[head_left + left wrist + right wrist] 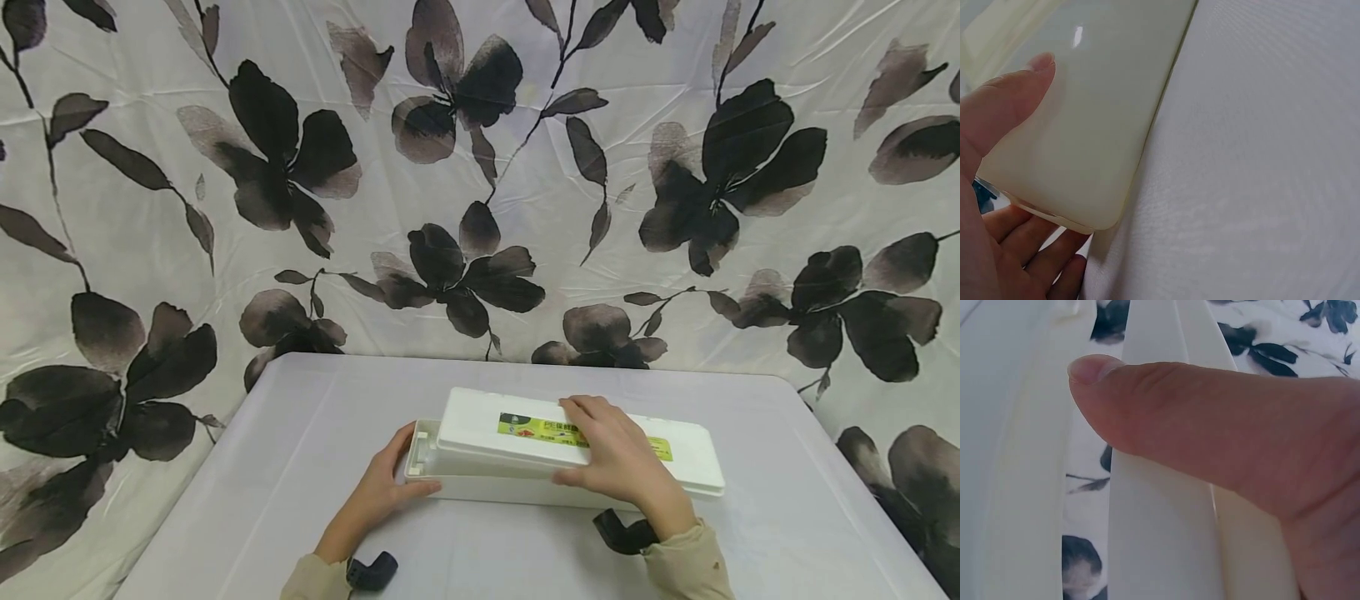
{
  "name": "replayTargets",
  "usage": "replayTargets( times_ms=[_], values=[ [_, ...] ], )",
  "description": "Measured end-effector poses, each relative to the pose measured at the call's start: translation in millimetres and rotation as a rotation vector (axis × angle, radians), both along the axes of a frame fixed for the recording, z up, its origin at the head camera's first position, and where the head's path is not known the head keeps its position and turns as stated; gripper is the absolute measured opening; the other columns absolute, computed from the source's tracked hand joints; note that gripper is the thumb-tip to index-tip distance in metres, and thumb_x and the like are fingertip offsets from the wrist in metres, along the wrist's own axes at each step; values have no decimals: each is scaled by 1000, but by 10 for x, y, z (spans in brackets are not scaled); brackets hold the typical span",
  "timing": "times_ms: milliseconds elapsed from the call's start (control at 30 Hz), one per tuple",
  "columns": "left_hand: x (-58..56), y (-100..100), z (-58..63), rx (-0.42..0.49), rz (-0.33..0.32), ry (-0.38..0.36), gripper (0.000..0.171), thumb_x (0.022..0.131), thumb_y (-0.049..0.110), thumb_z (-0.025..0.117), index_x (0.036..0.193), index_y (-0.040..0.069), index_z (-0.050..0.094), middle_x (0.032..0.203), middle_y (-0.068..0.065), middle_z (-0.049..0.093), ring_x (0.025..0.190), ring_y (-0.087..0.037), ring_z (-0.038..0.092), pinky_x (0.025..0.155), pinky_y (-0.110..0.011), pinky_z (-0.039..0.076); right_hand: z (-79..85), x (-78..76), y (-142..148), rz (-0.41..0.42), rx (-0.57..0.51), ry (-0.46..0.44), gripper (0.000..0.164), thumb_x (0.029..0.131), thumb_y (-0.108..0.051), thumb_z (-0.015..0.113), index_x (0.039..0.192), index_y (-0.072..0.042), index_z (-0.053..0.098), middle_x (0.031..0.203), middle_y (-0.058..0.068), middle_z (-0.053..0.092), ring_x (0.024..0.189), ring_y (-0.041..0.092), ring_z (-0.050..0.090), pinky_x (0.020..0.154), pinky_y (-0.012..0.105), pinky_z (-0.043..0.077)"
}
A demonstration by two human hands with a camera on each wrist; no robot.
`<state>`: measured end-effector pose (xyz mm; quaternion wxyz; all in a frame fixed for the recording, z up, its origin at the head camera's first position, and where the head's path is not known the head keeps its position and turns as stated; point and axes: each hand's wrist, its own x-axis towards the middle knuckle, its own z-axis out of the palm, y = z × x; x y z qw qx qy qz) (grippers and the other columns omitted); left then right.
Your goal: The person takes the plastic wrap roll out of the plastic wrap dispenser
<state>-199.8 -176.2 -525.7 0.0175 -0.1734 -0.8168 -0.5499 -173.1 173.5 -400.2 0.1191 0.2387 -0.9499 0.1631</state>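
Note:
A long white cling film box (510, 490) lies lengthwise on the table, its lid (472, 427) raised and tilted above it. Yellow-green printed labels mark the lid's top. My left hand (392, 483) grips the box's left end, thumb along the front wall and fingers round the end. In the left wrist view the thumb lies flat on the box wall (1104, 125). My right hand (621, 454) holds the lid across its width, thumb at the front edge and fingers over the top. The right wrist view shows that thumb (1179, 419) across the lid's side (1160, 544).
A white cloth covers the table (300, 425). Behind it hangs a pale curtain (585, 317) with dark flowers. Black wrist devices (372, 572) sit near both beige sleeves (690, 567).

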Motion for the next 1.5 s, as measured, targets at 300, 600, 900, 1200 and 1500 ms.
replayTargets(
  times_ms=[300, 600, 900, 1200, 1500],
  values=[
    [-8, -11, -17, -24, 14, 12, 92, 72, 27, 88, 149, 13, 40, 145, -13, 51, 136, -36, 43, 112, -64, 23, 2, 32, 101, -38, -3, 1, 96, 60, -44, 91, 138, -1, 55, 133, 12, 58, 122, 32, 54, 98, 51, 47],
    [-2, -14, -20, -17, 14, -1, 91, 73, 27, 87, 149, 13, 39, 146, -13, 51, 137, -37, 41, 113, -64, 21, 6, 67, 185, -67, -7, -1, 95, 62, -42, 91, 139, -1, 54, 133, 13, 58, 121, 34, 54, 97, 53, 46],
    [0, -17, -8, -7, -4, 3, 90, 73, 25, 87, 148, 13, 40, 144, -12, 52, 135, -35, 45, 112, -64, 23, 38, 105, 295, -97, -12, 7, 94, 63, -43, 91, 139, -2, 54, 134, 14, 57, 122, 34, 53, 95, 55, 46],
    [3, -5, -6, -9, 2, -19, 91, 74, 28, 87, 149, 16, 38, 144, -9, 52, 133, -32, 47, 112, -62, 26, 85, 146, 420, -160, -30, 9, 95, 64, -42, 91, 140, -1, 53, 135, 19, 55, 118, 38, 54, 91, 56, 47],
    [-3, -4, -19, -3, 6, -37, 92, 73, 30, 87, 150, 18, 38, 145, -8, 51, 132, -31, 47, 112, -61, 26, 140, 166, 572, -206, -49, 23, 95, 66, -42, 89, 140, 4, 51, 134, 24, 54, 114, 43, 55, 89, 59, 46]
  ],
)
